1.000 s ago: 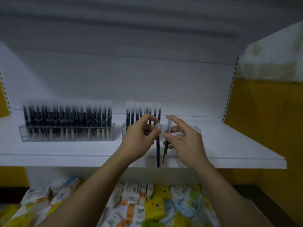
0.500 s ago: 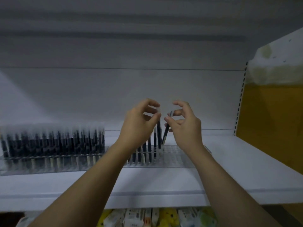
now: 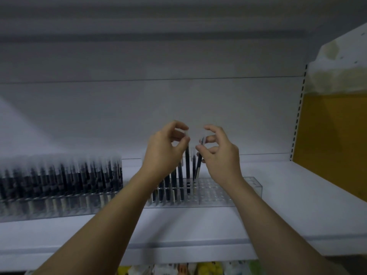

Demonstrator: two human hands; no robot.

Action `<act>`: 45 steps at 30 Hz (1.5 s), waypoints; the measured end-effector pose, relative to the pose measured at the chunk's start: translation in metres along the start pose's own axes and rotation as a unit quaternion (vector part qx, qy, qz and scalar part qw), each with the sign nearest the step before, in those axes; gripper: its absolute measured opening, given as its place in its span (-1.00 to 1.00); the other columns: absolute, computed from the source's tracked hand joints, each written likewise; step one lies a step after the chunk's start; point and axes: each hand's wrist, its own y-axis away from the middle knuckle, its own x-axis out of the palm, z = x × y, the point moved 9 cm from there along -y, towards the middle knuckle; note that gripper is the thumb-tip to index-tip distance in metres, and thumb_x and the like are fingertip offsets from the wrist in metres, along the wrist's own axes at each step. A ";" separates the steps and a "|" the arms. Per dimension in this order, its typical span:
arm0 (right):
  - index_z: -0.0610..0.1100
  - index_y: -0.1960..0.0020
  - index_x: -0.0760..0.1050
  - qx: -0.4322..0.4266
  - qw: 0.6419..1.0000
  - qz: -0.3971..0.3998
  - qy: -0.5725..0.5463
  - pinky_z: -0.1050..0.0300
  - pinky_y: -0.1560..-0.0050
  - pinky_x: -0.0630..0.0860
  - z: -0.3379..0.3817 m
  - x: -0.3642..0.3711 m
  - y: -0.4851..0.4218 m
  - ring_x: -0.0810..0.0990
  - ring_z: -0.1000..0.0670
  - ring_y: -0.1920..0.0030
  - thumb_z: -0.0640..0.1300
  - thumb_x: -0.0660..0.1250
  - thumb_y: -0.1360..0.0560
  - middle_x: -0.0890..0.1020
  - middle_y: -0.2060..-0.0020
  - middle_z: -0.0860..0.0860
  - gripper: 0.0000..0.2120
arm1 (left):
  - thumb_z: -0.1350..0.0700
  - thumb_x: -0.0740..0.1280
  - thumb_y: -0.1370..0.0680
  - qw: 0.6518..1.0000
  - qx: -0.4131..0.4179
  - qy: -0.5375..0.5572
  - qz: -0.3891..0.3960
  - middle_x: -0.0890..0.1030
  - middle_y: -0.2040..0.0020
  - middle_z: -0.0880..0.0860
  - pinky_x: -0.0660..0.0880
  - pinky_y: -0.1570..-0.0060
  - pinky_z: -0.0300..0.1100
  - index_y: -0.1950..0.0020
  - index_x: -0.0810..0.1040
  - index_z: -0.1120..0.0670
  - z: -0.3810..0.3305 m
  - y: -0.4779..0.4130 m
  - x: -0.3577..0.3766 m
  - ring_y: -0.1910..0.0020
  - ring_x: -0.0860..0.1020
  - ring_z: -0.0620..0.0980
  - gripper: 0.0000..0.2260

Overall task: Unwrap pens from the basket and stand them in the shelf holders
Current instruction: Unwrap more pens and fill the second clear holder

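Upright pen [image 3: 187,165], cap pinched in fingers of left hand [image 3: 164,149], foot in clear holder [image 3: 218,193] on shelf [image 3: 297,195]. Tilted pen [image 3: 198,167] just right of it, pinched in fingers of right hand [image 3: 220,155], tip at holder top.

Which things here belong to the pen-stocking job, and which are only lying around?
Job in hand:
left hand, pinching an upright pen
right hand, pinching a tilted pen
half-filled clear holder
full holder

Just lying about:
colourful packets below the shelf
yellow side panel
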 end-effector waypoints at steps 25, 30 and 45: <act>0.31 -0.49 -0.03 -0.013 0.955 0.220 0.198 0.04 -0.04 0.58 -0.016 0.027 0.037 0.57 0.04 0.06 -0.17 0.19 -0.60 0.57 -0.05 0.01 -0.35 | -0.08 0.29 -0.54 0.955 0.016 -0.286 0.071 0.53 -0.24 -0.05 0.06 -0.49 0.07 -0.18 0.48 -0.09 0.018 0.010 0.026 -0.29 0.41 -0.01 -0.76; 0.34 -0.50 -0.19 0.007 0.953 0.232 0.195 0.05 -0.10 0.53 -0.010 0.022 0.047 0.53 0.01 -0.07 -0.17 0.25 -0.57 0.44 -0.25 -0.02 -0.20 | -0.03 0.29 -0.55 0.950 0.048 -0.299 0.078 0.46 -0.34 -0.04 -0.06 -0.51 0.01 -0.29 0.45 -0.08 0.002 0.021 0.018 -0.38 0.34 -0.03 -0.70; 0.06 -0.45 0.27 -0.050 0.952 0.176 0.245 0.16 -0.23 0.39 0.059 0.002 0.115 0.43 0.06 -0.27 -0.05 0.32 -0.54 0.33 -0.34 0.11 -0.49 | 0.02 0.33 -0.53 0.964 0.086 -0.251 0.026 0.56 -0.16 -0.05 0.32 -0.18 -0.07 -0.26 0.49 -0.01 -0.029 0.121 -0.041 -0.16 0.48 0.00 -0.70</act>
